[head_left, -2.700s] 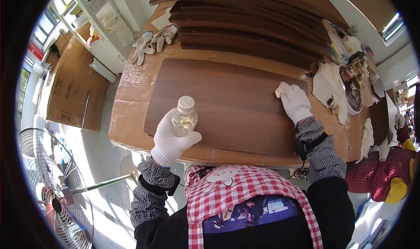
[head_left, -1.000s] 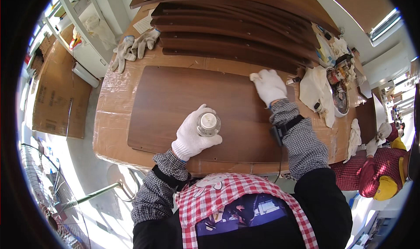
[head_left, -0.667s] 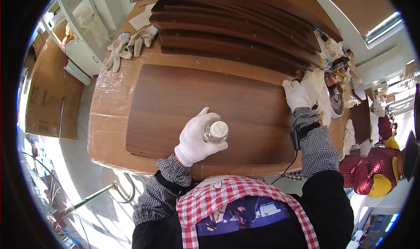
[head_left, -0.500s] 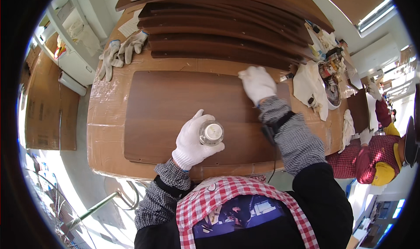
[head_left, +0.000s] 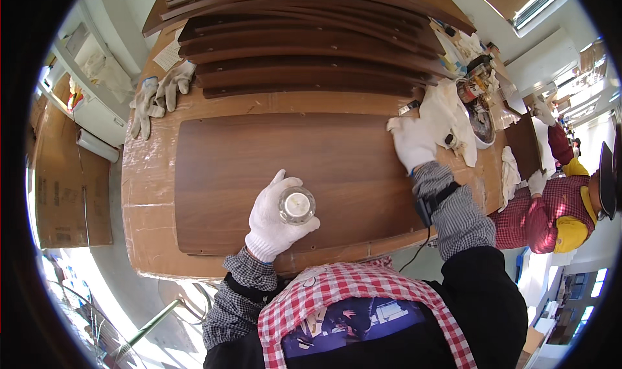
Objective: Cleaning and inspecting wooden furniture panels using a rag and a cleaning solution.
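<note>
A dark brown wooden panel [head_left: 272, 168] lies flat on the workbench [head_left: 146, 194] in front of me. My left hand [head_left: 269, 223], in a white glove, grips a small clear bottle [head_left: 297, 205] held upright over the panel's near edge, seen from above. My right hand [head_left: 413, 140], also gloved in white, rests flat on the panel's far right corner, next to a white cloth [head_left: 447, 113].
A stack of dark wooden panels [head_left: 304, 51] fills the back of the bench. A pair of work gloves [head_left: 155, 93] lies at the far left. Tins and clutter [head_left: 476, 97] sit at the right. Another person in red and yellow [head_left: 557, 207] works at the right.
My right hand has swept across the panel's far edge and now rests at its right corner. My left hand keeps hold of the bottle, brought nearer the panel's near edge.
</note>
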The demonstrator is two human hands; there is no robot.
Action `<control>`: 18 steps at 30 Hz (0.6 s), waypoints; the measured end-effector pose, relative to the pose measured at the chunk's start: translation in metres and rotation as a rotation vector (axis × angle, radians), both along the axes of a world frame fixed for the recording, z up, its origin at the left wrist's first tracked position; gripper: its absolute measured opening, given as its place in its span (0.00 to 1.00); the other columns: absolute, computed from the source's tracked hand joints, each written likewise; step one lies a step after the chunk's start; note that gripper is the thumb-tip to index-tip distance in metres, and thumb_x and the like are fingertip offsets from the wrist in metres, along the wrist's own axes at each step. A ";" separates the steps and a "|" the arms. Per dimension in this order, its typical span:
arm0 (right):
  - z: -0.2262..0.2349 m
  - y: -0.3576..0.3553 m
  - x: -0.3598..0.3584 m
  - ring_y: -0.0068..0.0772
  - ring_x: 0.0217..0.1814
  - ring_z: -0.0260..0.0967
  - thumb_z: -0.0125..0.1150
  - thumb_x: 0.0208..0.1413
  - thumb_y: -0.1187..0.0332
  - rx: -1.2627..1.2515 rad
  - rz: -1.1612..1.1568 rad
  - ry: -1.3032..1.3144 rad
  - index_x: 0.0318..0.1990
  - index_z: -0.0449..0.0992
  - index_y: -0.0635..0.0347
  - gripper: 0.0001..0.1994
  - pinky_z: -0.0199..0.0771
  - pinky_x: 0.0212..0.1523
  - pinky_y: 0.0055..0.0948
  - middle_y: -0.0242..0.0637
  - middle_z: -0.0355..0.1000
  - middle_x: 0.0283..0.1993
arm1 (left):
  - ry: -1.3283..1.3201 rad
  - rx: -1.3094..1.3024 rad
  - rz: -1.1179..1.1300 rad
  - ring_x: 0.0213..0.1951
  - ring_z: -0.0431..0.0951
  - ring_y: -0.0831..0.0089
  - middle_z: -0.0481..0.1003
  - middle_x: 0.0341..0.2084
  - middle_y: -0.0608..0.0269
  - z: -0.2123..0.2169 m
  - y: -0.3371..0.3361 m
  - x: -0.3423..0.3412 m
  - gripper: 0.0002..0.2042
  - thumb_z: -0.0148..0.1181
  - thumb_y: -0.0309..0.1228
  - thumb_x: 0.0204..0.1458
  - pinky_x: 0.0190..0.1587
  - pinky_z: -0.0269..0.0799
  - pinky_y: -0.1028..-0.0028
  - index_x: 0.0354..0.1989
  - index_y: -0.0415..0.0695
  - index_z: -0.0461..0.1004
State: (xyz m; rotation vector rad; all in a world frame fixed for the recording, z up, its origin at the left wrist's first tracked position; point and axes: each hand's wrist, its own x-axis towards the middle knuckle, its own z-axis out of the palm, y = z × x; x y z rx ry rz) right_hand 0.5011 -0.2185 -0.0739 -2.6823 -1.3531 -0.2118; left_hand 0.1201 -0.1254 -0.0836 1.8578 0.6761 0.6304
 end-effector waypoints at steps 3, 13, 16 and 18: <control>0.010 -0.007 -0.040 0.56 0.52 0.75 0.53 0.69 0.55 -0.069 0.237 0.016 0.54 0.79 0.49 0.15 0.74 0.55 0.52 0.49 0.76 0.46 | -0.071 0.045 0.005 0.65 0.76 0.56 0.80 0.52 0.57 0.000 0.000 0.002 0.39 0.85 0.29 0.34 0.76 0.61 0.55 0.60 0.39 0.73; 0.024 0.127 -0.108 0.58 0.55 0.76 0.50 0.68 0.50 -0.214 0.449 0.156 0.51 0.80 0.49 0.18 0.75 0.58 0.51 0.51 0.76 0.52 | -0.065 0.126 0.005 0.62 0.77 0.43 0.82 0.45 0.53 0.012 0.003 0.005 0.35 0.85 0.40 0.34 0.70 0.70 0.51 0.54 0.45 0.77; 0.034 0.201 -0.182 0.56 0.53 0.77 0.50 0.68 0.47 -0.227 0.676 0.214 0.47 0.83 0.43 0.18 0.76 0.56 0.50 0.48 0.76 0.51 | -0.109 0.160 -0.015 0.53 0.81 0.46 0.83 0.41 0.53 0.013 0.005 0.001 0.34 0.84 0.40 0.33 0.72 0.68 0.51 0.53 0.45 0.77; 0.038 0.239 -0.220 0.55 0.54 0.77 0.51 0.69 0.47 -0.231 0.732 0.182 0.48 0.82 0.50 0.20 0.77 0.56 0.50 0.49 0.77 0.52 | -0.193 0.161 -0.044 0.48 0.82 0.48 0.82 0.40 0.53 0.009 0.005 0.004 0.32 0.83 0.39 0.34 0.73 0.66 0.50 0.51 0.46 0.77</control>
